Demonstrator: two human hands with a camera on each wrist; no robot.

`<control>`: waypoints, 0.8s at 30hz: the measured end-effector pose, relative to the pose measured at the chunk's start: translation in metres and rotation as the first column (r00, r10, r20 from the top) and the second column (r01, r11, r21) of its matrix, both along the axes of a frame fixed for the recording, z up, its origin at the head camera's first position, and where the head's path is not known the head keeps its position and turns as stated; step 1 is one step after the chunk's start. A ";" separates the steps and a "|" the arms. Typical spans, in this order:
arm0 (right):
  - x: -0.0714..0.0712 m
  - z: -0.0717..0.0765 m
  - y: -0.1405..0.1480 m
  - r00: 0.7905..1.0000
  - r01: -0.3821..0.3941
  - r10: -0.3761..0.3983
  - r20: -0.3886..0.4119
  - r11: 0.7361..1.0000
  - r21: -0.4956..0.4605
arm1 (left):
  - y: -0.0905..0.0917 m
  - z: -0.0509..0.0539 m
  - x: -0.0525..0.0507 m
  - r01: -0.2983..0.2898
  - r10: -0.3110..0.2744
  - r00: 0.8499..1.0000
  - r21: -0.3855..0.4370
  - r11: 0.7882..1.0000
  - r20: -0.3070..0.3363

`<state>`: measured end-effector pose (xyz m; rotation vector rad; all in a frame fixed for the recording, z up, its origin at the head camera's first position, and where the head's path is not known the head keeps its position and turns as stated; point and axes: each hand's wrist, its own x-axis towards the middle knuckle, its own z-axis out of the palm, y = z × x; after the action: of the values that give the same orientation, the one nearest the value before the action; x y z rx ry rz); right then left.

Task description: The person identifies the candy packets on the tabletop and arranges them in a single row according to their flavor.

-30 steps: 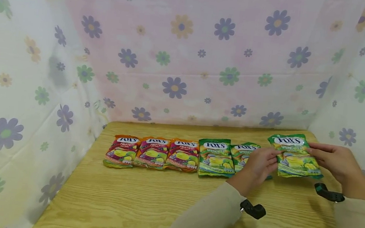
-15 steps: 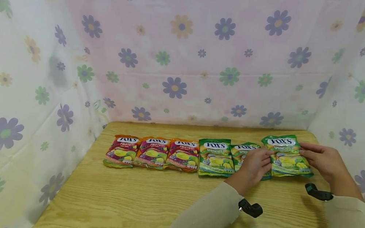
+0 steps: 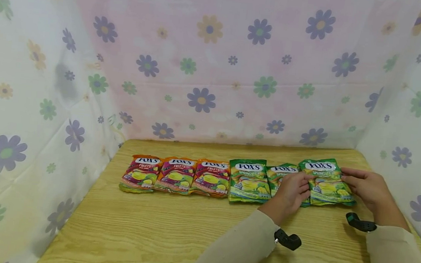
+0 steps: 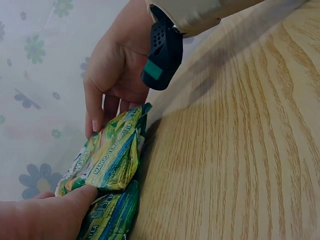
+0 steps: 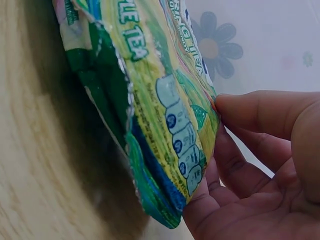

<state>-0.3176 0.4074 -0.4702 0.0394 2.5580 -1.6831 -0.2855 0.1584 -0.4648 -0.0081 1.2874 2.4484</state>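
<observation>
A green FOX'S Spring Tea candy bag (image 3: pixel 328 185) is at the right end of a row of bags, its left side close against the neighbouring green bag (image 3: pixel 282 174). My right hand (image 3: pixel 366 189) pinches its right edge between thumb and fingers. On the opposite edge, my left hand (image 3: pixel 291 192) grips it, with the thumb (image 4: pixel 82 195) on the bag in the left wrist view. The lower edge of the held bag (image 5: pixel 165 130) is tilted above the tabletop in the right wrist view. My left hand partly covers the neighbouring bag.
Another green bag (image 3: pixel 249 182) lies further left, beside three orange-and-purple FOX'S Fruits bags (image 3: pixel 177 177). All are on a wooden table (image 3: pixel 155 232). Flowered cloth (image 3: pixel 231 74) encloses the back and sides. Each wrist carries a black camera mount (image 3: pixel 289 240).
The held candy bag has moved left and lower, toward the neighbouring green bag. My right hand has travelled left with it; my left hand has shifted only slightly.
</observation>
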 end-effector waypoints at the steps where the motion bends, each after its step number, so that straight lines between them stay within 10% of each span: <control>1: 0.000 0.000 0.000 1.000 0.002 -0.002 0.006 1.000 -0.002 | 0.000 0.000 0.000 -0.001 0.001 1.000 0.003 1.000 0.000; 24: -0.001 -0.011 0.002 0.999 0.002 -0.002 0.033 1.000 0.019 | 0.000 0.001 0.001 -0.019 0.018 0.999 0.007 1.000 0.035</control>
<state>-0.3186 0.4094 -0.4809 0.0702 2.5516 -1.6445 -0.2848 0.1587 -0.4642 -0.0613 1.2691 2.4572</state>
